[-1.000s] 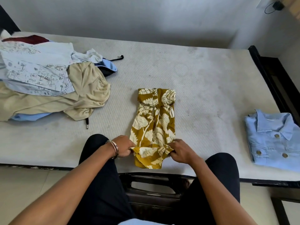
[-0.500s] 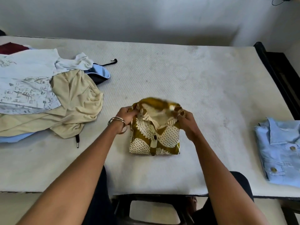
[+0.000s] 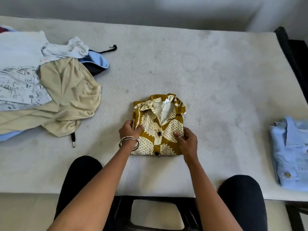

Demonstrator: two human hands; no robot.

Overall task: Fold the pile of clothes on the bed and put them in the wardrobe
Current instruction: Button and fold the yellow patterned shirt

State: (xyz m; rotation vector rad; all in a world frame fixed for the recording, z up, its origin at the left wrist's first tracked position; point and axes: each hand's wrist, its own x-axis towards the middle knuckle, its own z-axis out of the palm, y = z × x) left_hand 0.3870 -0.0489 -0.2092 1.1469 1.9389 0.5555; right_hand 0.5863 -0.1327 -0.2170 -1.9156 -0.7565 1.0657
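Both hands have slid from the collar end of the mustard print shirt [image 3: 158, 125] down to its flanks; the bundle itself lies as it did 0.5 s ago, folded and button side up.

Left hand [image 3: 129, 130] grips the left edge, thumb on top and fingers curled round under the fabric. Right hand [image 3: 187, 140] clasps the right edge, thumb pressed on the front panel, fingers wrapped round the side (fingertips hidden). The shirt sits on the mattress [image 3: 216, 80] near its front edge, between the person's knees.

Risk, as judged: if the bundle is lifted by the 2 flanks alone, the tucked layers underneath could sag out and the fold open; the collar looks loose and may flop. A drag across the textured mattress could also rumple the lower hem.

Count: 2 hands, 1 mustard shirt in hand, 1 folded blue denim shirt [image 3: 290, 152] at far right, well apart. Farther left, 1 unfolded pile [image 3: 50, 90] with at least 4 garments visible (exact number cannot be told). No wardrobe in view.
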